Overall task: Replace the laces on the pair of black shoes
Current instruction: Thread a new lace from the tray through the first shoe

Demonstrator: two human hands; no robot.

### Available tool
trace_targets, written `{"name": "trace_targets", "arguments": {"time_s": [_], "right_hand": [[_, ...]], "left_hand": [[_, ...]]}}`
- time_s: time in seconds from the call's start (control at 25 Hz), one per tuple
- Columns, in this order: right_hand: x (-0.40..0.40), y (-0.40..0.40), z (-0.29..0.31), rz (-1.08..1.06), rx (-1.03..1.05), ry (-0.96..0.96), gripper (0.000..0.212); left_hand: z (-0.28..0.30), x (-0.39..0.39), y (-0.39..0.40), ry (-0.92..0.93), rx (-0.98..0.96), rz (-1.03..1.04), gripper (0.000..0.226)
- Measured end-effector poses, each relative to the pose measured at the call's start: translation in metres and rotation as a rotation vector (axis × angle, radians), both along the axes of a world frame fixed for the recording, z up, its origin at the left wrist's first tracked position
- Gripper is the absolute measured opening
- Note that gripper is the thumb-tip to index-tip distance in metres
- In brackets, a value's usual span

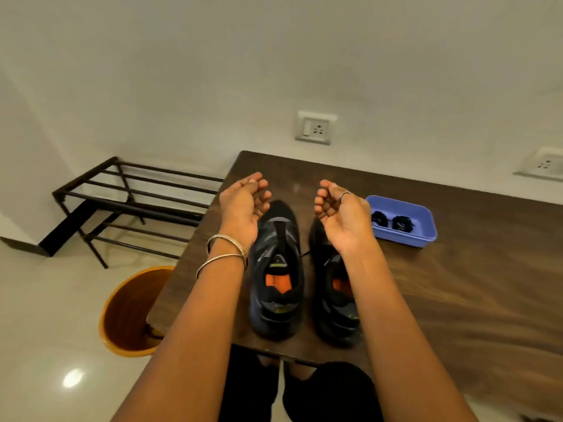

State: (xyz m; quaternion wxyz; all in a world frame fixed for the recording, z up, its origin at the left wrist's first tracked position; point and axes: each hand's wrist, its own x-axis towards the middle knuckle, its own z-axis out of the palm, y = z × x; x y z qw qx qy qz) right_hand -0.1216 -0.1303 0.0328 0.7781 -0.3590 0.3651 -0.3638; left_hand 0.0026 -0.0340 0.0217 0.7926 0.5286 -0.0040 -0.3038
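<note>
The left hand (243,202) had two thin silver bangles (224,254) at the wrist. The right hand (341,214) wore one small ring (344,194). Both arms were bare.

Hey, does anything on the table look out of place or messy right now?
Nothing stands out. The two black shoes stand side by side on the table, and the coiled laces sit inside the blue tray. Both hands hover empty.
</note>
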Motion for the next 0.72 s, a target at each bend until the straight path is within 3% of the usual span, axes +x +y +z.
{"name": "trace_targets", "arguments": {"time_s": [0.12,0.24,0.36,0.52,0.6,0.72], "right_hand": [[-0.041,-0.061,-0.016,-0.155,-0.175,0.282,0.019],[-0.064,-0.121,-0.046,-0.243,-0.493,0.778,0.016],[-0.069,-0.170,-0.071,-0.072,-0.748,1.151,0.015],[-0.060,-0.200,-0.088,0.250,-0.818,1.536,0.025],[-0.052,-0.205,-0.095,0.324,-0.773,1.612,0.034],[-0.040,-0.210,-0.100,0.379,-0.719,1.664,0.025]], "left_hand": [[-0.018,-0.022,-0.024,-0.069,0.013,-0.049,0.019],[-0.031,-0.028,-0.040,-0.166,0.049,-0.092,0.020],[-0.033,-0.025,-0.056,-0.258,0.090,-0.123,0.019],[-0.038,-0.021,-0.067,-0.350,0.173,-0.117,0.020],[-0.041,-0.019,-0.069,-0.367,0.197,-0.102,0.020],[-0.042,-0.015,-0.072,-0.391,0.218,-0.088,0.021]]}}
